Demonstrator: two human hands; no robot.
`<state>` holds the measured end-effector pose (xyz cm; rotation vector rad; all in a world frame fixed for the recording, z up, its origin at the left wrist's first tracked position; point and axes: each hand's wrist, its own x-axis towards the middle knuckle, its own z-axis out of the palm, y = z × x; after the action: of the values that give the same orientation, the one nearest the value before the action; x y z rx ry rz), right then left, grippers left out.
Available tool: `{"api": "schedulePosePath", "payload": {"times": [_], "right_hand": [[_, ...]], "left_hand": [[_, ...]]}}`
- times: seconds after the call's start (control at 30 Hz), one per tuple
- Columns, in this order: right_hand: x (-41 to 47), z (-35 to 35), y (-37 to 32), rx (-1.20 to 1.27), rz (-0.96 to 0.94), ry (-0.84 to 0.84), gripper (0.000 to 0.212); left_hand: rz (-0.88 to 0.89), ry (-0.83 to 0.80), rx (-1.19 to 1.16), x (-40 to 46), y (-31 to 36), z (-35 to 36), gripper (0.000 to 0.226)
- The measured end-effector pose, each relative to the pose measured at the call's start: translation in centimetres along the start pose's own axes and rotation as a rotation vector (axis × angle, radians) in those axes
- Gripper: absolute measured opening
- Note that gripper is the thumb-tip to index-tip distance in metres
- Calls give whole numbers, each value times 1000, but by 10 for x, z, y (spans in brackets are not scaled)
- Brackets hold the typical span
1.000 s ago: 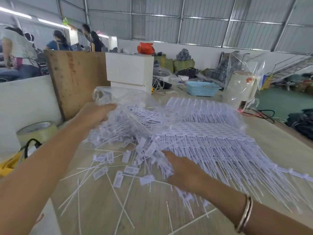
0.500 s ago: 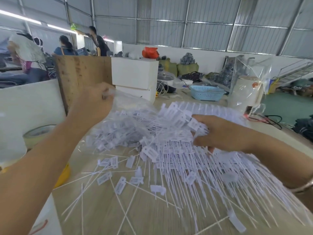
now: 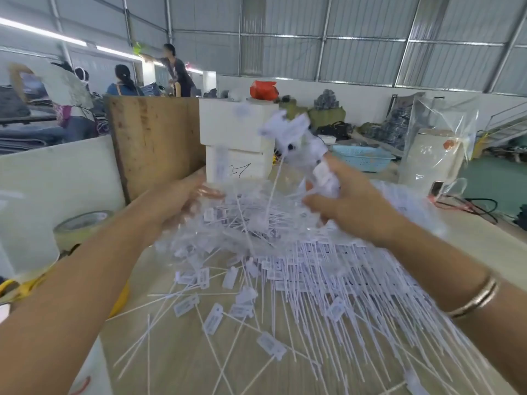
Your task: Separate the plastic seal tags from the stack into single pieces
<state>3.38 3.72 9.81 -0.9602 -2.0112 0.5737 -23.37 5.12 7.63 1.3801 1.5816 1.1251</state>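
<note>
Right hand (image 3: 350, 206) raised gripping seal tags (image 3: 296, 138), left hand (image 3: 182, 203) blurred

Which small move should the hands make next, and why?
Probably the left hand should take the free end of the joined tags and pull one off: the right hand grips that bunch above the pile, and loose single tags already lie on the table.

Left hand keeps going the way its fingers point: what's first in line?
Probably the raised bunch of tags held by the right hand. The left hand is blurred and depth is unclear; the white boxes stand behind.
</note>
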Motion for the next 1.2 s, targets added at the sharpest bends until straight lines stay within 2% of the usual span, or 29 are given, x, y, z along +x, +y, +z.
{"api": "schedulePosePath", "payload": {"times": [0.1,0.17,0.2,0.23,0.3,0.33,0.4,0.5,0.57,0.6,0.67,0.73,0.77,0.8,0.83,0.9,0.97,1.03,1.13,1.2], "right_hand": [[-3,41,20,36,31,-185,30],[7,60,35,55,44,-280,35],[15,67,42,48,54,-325,39],[24,72,49,36,64,-370,43],[45,82,63,-27,107,-445,44],[58,85,71,-71,142,-458,50],[85,85,81,-115,239,-425,61],[123,78,90,-255,329,-390,65],[143,81,91,-600,240,-440,61],[151,87,90,-711,148,-426,59],[162,104,86,-839,-59,-376,54],[166,125,91,-1100,-254,-313,50],[171,133,98,-1247,-302,-288,51],[173,136,104,-1329,-271,-292,52],[174,137,111,-1318,-251,-321,51],[173,131,106,-953,-172,-359,31],[181,134,104,-869,-66,-221,19],[182,128,101,-873,17,-217,44],[170,114,90,-999,161,-547,74],[157,97,77,-854,252,-626,79]], "left_hand": [[35,120,-392,-1,4,4,50],[120,117,-538,-2,9,2,54],[162,121,-502,2,9,1,50],[185,163,-371,4,9,-1,44],[239,332,7,7,4,-4,55],[308,391,107,8,2,-5,51],[412,371,181,4,3,-6,40],[464,279,278,0,6,-11,37],[480,230,338,3,5,-14,29],[493,209,374,3,5,-15,23],[517,189,368,6,3,-16,26],[535,223,274,2,6,-17,53],[567,260,206,5,6,-20,27],[569,340,123,7,4,-23,42],[559,402,77,6,6,-25,49],[526,438,2,9,0,-31,55],[487,387,6,13,-3,-32,53],[468,320,62,15,-4,-29,51],[435,266,159,16,-2,-27,44],[408,289,186,17,-2,-26,40]]}}
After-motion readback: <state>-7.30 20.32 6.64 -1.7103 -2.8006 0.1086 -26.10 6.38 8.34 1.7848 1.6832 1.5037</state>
